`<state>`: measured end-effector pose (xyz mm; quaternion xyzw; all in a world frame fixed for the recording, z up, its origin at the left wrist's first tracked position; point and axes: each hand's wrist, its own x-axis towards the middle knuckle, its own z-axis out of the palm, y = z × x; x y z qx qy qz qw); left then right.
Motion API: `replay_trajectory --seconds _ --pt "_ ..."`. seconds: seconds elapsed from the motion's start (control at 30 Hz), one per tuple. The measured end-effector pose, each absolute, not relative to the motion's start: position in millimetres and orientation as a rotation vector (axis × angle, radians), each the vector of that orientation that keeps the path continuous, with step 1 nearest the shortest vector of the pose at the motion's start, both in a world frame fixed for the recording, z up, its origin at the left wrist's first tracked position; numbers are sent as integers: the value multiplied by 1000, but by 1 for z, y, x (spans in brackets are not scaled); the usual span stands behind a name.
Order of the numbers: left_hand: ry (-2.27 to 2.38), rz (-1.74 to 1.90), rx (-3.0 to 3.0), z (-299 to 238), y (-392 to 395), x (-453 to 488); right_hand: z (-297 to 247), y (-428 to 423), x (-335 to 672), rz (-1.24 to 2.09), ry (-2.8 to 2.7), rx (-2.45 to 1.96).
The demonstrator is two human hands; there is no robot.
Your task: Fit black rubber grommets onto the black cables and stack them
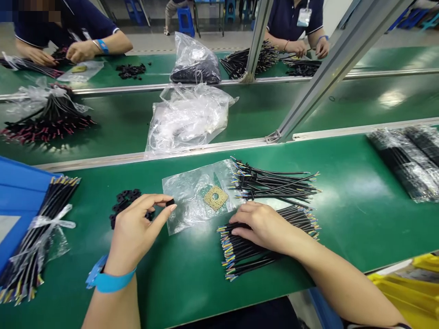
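My left hand (137, 230) pinches a small black rubber grommet (170, 202) between thumb and forefinger, just above the green belt. A loose heap of similar black grommets (125, 205) lies beside those fingers. My right hand (260, 226) sits on a bundle of black multicore cables (257, 242) with coloured stripped ends and closes on them. Above it, several black cables fitted with grommets (270, 183) fan out on the belt. Between my hands lies a clear plastic bag (192, 196) holding a square cork-coloured pad (216, 197).
A tied bundle of black cables (34, 246) rests on a blue bin (17, 201) at the left. Bagged cables (404, 164) lie at the right. Aluminium frame posts (308, 82) rise beyond. Co-workers handle cables at a farther green bench. A yellow crate (408, 288) sits below right.
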<state>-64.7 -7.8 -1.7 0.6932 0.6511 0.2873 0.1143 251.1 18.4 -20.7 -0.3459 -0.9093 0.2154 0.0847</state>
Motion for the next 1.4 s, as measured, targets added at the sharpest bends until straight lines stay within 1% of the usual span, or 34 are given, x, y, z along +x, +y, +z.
replay_trajectory --seconds 0.23,0.43,0.6,0.7,0.8,0.93,1.1,1.3,1.4 --pt "1856 950 2023 -8 -7 -57 -33 12 241 323 -2633 -961" --pt "1805 966 2024 -12 -8 -53 -30 9 239 269 -2692 -903" --pt "1799 956 1984 -10 -9 -51 -27 8 235 241 -2474 -1026" --pt "1779 961 1967 -9 -9 -50 -31 12 234 124 -2413 -1082" --pt "1780 971 1936 -9 -10 -50 -39 15 234 20 -2452 -1045" --pt "1787 983 1871 -10 -10 -48 -47 18 233 10 -2533 -969" --pt "1752 973 1828 -9 -10 -44 -44 16 232 -37 -2650 -984" --pt "1679 950 1619 -11 -9 -40 -39 14 233 -149 -2727 -1076" --pt "1598 980 1399 -15 -7 -38 -37 15 235 -120 -2614 -1022"
